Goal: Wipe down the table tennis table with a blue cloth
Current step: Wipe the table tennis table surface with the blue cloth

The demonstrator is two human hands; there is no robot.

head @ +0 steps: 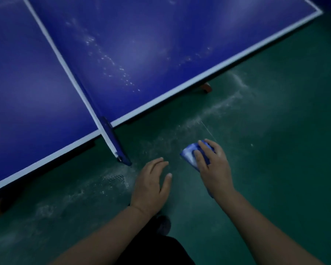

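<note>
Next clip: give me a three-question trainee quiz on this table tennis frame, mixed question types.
1. True or false: the blue cloth is pressed on the table.
2. Which hand holds the cloth: A left hand, B right hand?
3. Fill in: white specks lie on the table to the ____ of the net.

Key: 1 false, it is held over the green floor; 2 B; 3 right.

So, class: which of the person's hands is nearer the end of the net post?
Left. The left hand hovers just right of the net post; the right hand, holding the blue cloth, is further right.
</note>
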